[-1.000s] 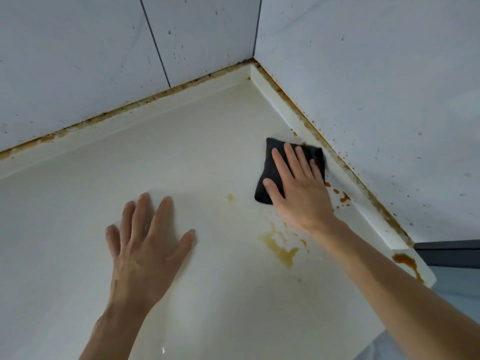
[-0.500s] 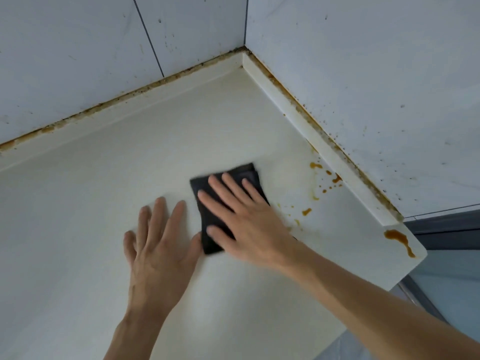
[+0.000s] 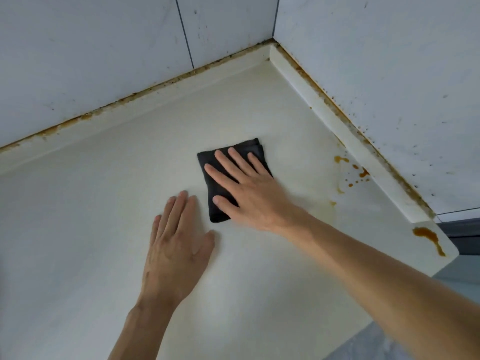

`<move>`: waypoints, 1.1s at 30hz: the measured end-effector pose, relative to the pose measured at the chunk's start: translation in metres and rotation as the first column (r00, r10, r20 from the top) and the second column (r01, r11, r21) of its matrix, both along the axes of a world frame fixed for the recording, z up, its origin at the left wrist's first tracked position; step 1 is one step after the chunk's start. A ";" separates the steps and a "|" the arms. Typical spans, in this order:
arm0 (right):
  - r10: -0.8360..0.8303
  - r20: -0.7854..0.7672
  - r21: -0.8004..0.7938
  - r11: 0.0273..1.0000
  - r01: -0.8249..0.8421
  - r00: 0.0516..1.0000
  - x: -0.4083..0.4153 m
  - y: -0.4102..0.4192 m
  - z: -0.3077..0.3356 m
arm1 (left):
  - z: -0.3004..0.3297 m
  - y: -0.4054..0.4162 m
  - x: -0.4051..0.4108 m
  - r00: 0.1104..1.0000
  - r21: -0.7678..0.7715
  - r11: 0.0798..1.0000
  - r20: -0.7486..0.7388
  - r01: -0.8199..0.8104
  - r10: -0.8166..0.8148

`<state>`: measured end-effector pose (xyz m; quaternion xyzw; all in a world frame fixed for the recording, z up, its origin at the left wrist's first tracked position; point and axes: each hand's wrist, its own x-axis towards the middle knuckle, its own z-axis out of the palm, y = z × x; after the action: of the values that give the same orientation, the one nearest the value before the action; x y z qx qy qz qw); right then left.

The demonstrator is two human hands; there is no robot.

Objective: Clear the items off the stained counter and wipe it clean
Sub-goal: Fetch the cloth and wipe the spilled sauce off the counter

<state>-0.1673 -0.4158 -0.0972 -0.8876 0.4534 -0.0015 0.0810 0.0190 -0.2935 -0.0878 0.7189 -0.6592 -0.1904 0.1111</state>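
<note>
A folded black cloth [image 3: 217,203] lies flat on the cream counter [image 3: 104,203], near its middle. My right hand [image 3: 249,193] presses down on the cloth with straight, spread fingers and covers most of it. My left hand [image 3: 176,242] rests flat on the bare counter just left of the cloth, fingers straight. Brown drips [image 3: 358,174] dot the counter near the right upstand, and a larger brown stain [image 3: 428,239] runs down the counter's front right corner. A faint yellowish smear [image 3: 330,209] shows right of my right wrist.
Grey tiled walls [image 3: 104,61] meet in a corner at the back. A raised cream upstand [image 3: 337,126] runs along both walls, with brown grime in its seams. The counter ends at its right front edge [image 3: 389,307], with grey floor below.
My right hand slid the cloth from the right upstand leftward across the counter, over the yellow-brown stain, which now looks faded. My left hand stayed flat on the counter.
</note>
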 end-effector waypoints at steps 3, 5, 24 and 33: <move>0.124 0.005 0.011 0.992 -0.125 0.992 -0.044 0.048 -0.004 | -0.001 0.000 0.002 1.000 -0.001 1.000 0.001 0.019 -0.019; 0.075 -0.036 0.027 0.997 -0.074 0.997 -0.085 0.064 -0.005 | -0.002 0.000 0.001 1.000 -0.007 1.000 -0.001 0.025 -0.025; -0.245 -0.059 0.041 0.968 0.248 0.968 -0.112 0.000 0.003 | 0.002 0.000 -0.029 0.990 0.058 0.989 0.017 0.137 -0.138; -0.379 -0.011 0.149 0.914 0.376 0.925 -0.082 -0.120 0.004 | 0.001 -0.001 -0.030 0.994 0.041 0.993 -0.012 0.109 -0.109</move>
<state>-0.2488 -0.5355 -0.0927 -0.7748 0.6143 0.0085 0.1491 -0.0114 -0.2940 -0.0867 0.6832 -0.6928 -0.2131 0.0887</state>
